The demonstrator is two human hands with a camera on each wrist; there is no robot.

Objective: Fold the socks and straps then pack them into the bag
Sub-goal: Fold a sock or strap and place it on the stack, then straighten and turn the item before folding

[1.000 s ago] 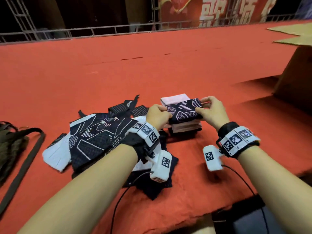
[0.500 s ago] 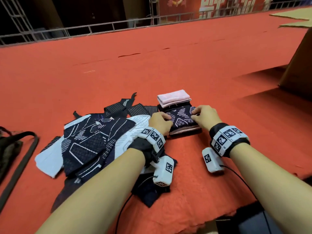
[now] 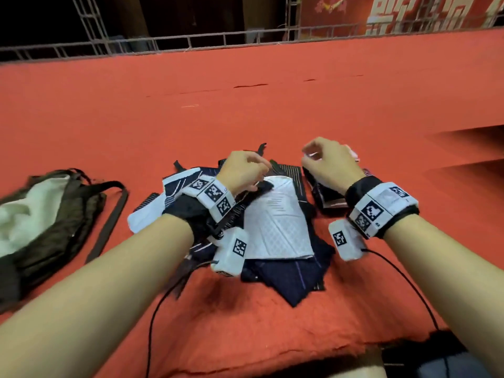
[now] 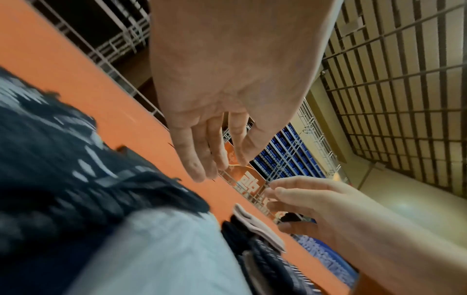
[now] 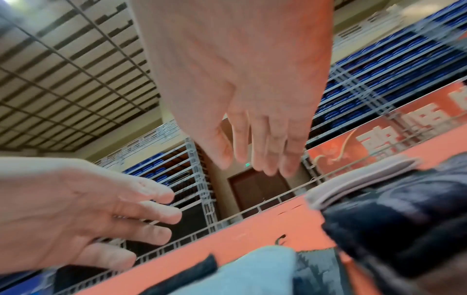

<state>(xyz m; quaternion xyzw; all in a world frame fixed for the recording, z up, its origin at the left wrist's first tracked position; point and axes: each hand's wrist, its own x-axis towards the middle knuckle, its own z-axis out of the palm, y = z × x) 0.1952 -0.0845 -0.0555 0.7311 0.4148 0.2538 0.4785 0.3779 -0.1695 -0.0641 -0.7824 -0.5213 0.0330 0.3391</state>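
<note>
A loose pile of dark patterned socks (image 3: 289,276) with a white sock (image 3: 278,222) on top lies in the middle of the red table (image 3: 272,110). My left hand (image 3: 245,170) hovers over the pile's far side, fingers relaxed and empty (image 4: 202,159). To the right, a folded stack of socks (image 3: 327,200) stands partly hidden behind my right hand (image 3: 324,159), which hangs just above it holding nothing (image 5: 260,155). A folded pink sock (image 5: 353,179) lies at the stack's far side. The dark bag (image 3: 54,222) with its pale lining lies open at the left.
A dark strap (image 3: 109,222) runs beside the bag toward the pile. A metal railing (image 3: 218,39) borders the table's far edge. The torn front edge of the red cover (image 3: 272,358) is near my body, and thin black cables (image 3: 403,279) trail from both wrists.
Both hands have let go of the folded dark patterned sock, now on the stack, and risen. My left hand has shifted left over the loose pile.
</note>
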